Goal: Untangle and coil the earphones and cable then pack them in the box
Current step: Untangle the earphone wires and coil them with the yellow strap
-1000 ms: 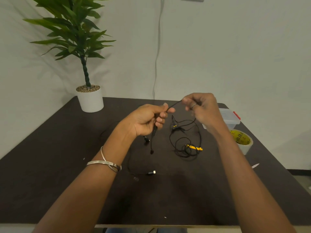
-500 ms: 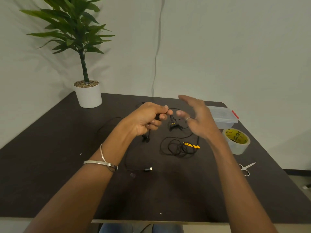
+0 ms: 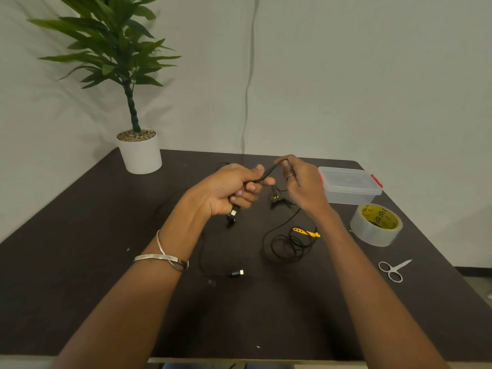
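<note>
My left hand (image 3: 231,191) grips a black cable (image 3: 267,173) above the middle of the dark table; a metal plug (image 3: 233,213) hangs below its fist. My right hand (image 3: 299,182) pinches the same cable's loop just to the right. Black earphones with yellow marks (image 3: 276,199) lie under my right hand. Their thin wire lies in a loose tangle (image 3: 288,245) with a yellow tie (image 3: 306,232) on the table. A second plug (image 3: 237,273) rests nearer to me. The clear lidded box with red clips (image 3: 350,185) stands shut at the back right.
A roll of clear tape with a yellow core (image 3: 376,224) sits in front of the box. Small scissors (image 3: 394,270) lie near the table's right edge. A potted plant (image 3: 139,153) stands at the back left corner. A wall cord (image 3: 249,83) hangs behind the table.
My right hand, open half a second ago, has closed on the cable loop beside my left hand. My left hand keeps its grip on the cable.
</note>
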`<action>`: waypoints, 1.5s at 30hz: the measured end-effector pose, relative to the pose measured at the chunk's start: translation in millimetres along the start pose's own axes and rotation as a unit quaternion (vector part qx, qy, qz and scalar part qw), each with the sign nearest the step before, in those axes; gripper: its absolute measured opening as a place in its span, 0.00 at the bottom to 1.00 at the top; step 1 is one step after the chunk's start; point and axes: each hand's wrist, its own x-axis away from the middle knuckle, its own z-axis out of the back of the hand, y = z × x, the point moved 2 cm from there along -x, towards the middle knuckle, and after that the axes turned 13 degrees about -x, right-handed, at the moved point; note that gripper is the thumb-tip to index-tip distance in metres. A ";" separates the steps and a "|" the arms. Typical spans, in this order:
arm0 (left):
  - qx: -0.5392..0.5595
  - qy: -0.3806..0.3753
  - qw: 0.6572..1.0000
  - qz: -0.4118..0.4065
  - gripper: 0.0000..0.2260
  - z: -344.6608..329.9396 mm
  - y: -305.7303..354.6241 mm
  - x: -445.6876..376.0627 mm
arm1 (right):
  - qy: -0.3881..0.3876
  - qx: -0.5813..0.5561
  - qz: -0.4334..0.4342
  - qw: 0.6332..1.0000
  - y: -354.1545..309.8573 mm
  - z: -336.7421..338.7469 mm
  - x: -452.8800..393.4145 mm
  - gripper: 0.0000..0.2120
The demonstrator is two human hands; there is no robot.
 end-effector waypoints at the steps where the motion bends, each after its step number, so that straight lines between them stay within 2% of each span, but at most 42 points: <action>1: 0.027 -0.012 0.999 -0.013 0.14 -0.5 -0.7 -1.7 | 0.016 0.012 -0.010 1.000 2.7 -1.8 -1.8 0.10; 4: 0.140 -0.021 0.987 -0.081 0.13 -3.4 -1.4 -12.9 | 0.009 0.034 -0.018 0.999 11.3 -17.3 -6.0 0.09; 8: 0.261 0.043 0.948 -0.175 0.14 -0.4 -4.2 -34.6 | -0.064 0.059 0.017 0.996 17.6 -44.1 -7.4 0.16; 10: 0.284 0.088 0.932 -0.205 0.13 8.1 -5.1 -44.2 | -0.090 0.075 0.020 0.993 20.0 -55.1 -9.5 0.15; 14: 0.310 0.222 0.904 -0.193 0.10 33.6 -10.5 -61.4 | -0.126 0.093 -0.007 0.988 37.1 -71.3 -17.1 0.05; 16: 0.300 0.259 0.897 -0.195 0.09 44.6 -15.7 -68.3 | -0.173 0.090 -0.016 0.981 44.3 -77.6 -16.9 0.07; 21: 0.275 0.270 0.898 -0.211 0.09 63.4 -38.8 -81.5 | -0.246 0.053 0.011 0.968 38.4 -88.1 -10.7 0.18; 24: 0.205 0.267 0.920 -0.199 0.14 67.1 -49.6 -87.2 | -0.275 0.054 0.014 0.960 40.3 -85.2 -13.3 0.10; 26: 0.128 0.257 0.941 -0.181 0.17 67.0 -52.5 -89.2 | -0.262 0.034 0.002 0.964 41.5 -77.5 -16.3 0.05; 29: 0.031 0.205 0.965 -0.164 0.19 64.1 -56.9 -90.2 | -0.234 0.010 -0.028 0.972 38.3 -61.8 -20.7 0.03; 32: -0.022 0.151 0.976 -0.153 0.20 58.5 -61.9 -86.9 | -0.228 0.010 -0.039 0.973 37.4 -47.8 -36.0 0.02; 36: -0.083 0.079 0.978 -0.176 0.18 51.7 -61.7 -80.7 | -0.167 0.129 -0.002 0.977 43.9 -38.7 -56.2 0.04; 39: -0.094 0.043 0.980 -0.168 0.18 45.9 -59.0 -77.0 | -0.065 0.250 0.044 0.965 47.7 -45.6 -56.1 0.08; 40: -0.077 0.035 0.983 -0.162 0.17 44.7 -59.3 -76.1 | -0.024 0.242 0.057 0.968 50.1 -49.4 -53.8 0.09; 42: -0.023 0.013 0.987 -0.160 0.16 43.9 -60.1 -74.1 | 0.047 0.150 0.044 0.987 55.0 -53.4 -51.1 0.09; 45: 0.057 -0.048 0.984 -0.164 0.16 43.7 -58.1 -67.8 | 0.084 -0.023 -0.014 0.996 64.1 -51.9 -48.0 0.06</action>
